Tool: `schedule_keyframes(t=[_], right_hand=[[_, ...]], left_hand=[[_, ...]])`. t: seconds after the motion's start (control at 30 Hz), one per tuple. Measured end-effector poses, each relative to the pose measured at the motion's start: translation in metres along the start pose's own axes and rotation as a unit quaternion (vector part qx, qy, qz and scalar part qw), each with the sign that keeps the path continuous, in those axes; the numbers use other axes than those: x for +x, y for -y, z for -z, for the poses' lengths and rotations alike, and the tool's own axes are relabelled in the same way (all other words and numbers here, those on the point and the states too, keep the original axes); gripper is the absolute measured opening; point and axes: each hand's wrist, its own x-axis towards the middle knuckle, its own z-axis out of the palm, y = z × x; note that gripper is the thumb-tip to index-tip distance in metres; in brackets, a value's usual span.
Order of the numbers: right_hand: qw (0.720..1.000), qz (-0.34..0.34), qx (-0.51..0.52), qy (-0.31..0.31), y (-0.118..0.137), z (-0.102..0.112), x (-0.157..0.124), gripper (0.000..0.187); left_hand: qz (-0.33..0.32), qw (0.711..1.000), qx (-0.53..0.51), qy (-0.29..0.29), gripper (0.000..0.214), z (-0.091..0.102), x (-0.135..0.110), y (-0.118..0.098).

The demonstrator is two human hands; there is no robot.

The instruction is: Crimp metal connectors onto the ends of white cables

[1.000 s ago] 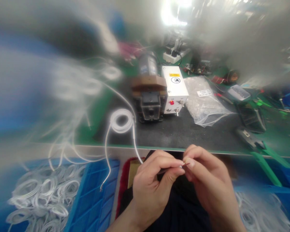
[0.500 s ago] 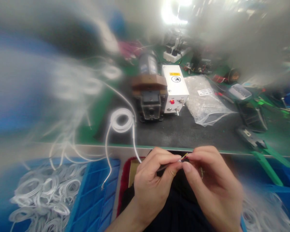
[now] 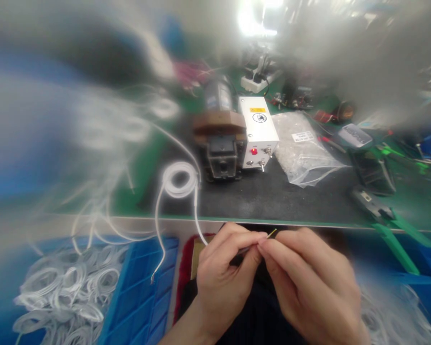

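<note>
Close to the bench's front edge, my left hand pinches the end of a white cable. A thin yellow-green wire sticks up from between the fingertips. My right hand meets the left at that cable end, its fingers pressed together; they hide what they hold. From my left hand the cable runs up to a round coil lying on the black mat, and its other end hangs over the edge.
A machine with a white control box stands on the black mat. Beside it lies a clear plastic bag. Green-handled cutters lie at the right edge. A blue crate with several coiled cables is at lower left.
My right hand has shifted its grip at the cable end, its fingers now more folded over. The yellow-green wire stands out straighter. The coil stays in place.
</note>
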Motion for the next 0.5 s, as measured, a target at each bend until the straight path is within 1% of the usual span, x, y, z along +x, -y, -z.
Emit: schedule_keyframes(t=[0.07,0.13,0.2,0.23,0.33,0.5], right_hand=[[0.997,-0.054,0.046,-0.038,-0.001,-0.001,0.001,0.029],[0.983,-0.130,0.099,-0.089,-0.002,-0.003,0.001,0.024],[0.965,-0.191,0.139,-0.114,-0.004,-0.005,0.001,0.019],[0.958,-0.210,0.152,-0.119,-0.005,-0.006,0.000,0.016],[0.952,-0.224,0.175,-0.115,-0.006,-0.009,0.001,0.014],[0.958,-0.206,0.172,-0.100,-0.004,-0.013,0.006,0.018]], left_hand=[[0.026,1.000,-0.004,-0.010,0.019,0.000,0.000,0.000],[0.066,0.997,-0.029,-0.018,0.014,0.000,0.002,-0.001],[0.114,0.990,-0.077,-0.026,0.009,0.000,0.004,-0.001],[0.136,0.985,-0.105,-0.030,0.007,0.000,0.005,-0.001],[0.172,0.971,-0.164,-0.038,0.004,0.000,0.008,-0.001],[0.189,0.965,-0.181,-0.036,0.003,0.002,0.009,0.002]])
